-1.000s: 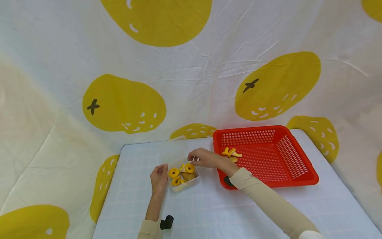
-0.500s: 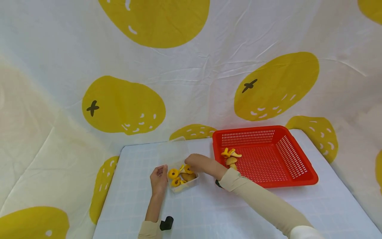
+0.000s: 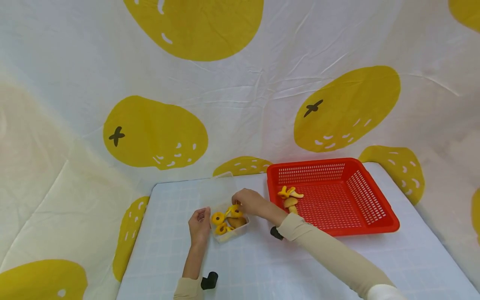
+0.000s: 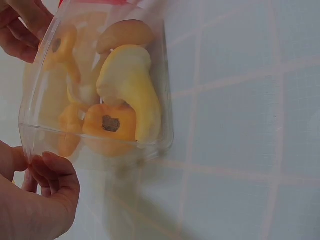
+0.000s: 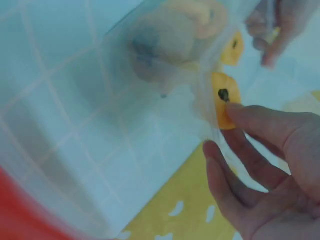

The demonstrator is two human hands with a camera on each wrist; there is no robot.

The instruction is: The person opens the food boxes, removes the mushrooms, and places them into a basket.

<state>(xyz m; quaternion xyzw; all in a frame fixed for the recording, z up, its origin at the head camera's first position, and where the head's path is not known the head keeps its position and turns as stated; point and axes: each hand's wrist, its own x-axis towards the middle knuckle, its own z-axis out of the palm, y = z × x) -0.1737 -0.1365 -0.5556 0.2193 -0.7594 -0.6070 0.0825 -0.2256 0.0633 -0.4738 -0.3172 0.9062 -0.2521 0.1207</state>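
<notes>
A clear plastic box (image 3: 225,237) with yellow chanterelles (image 3: 218,218) and a brown-capped mushroom (image 3: 237,222) inside stands on the table. My left hand (image 3: 199,225) pinches its left rim; in the left wrist view the thumb and curled fingers (image 4: 55,172) meet at the box edge. Over the far right corner of the box, my right hand (image 3: 252,203) holds a chanterelle with a dark centre (image 5: 223,92), thumb on its cap. The right hand's lower finger touches the box wall. A pale yellow curved mushroom (image 4: 132,90) shows through the side.
A red perforated basket (image 3: 333,231) stands to the right, with chanterelles (image 3: 289,192) and a brown mushroom (image 3: 291,203) at its left side. The clear lid (image 3: 217,187) lies open behind the box. A patterned cloth hangs behind the table.
My right hand has come down from above the box's right side onto the chanterelle at its far right corner, and that chanterelle has shifted slightly. The left hand stays at the rim.
</notes>
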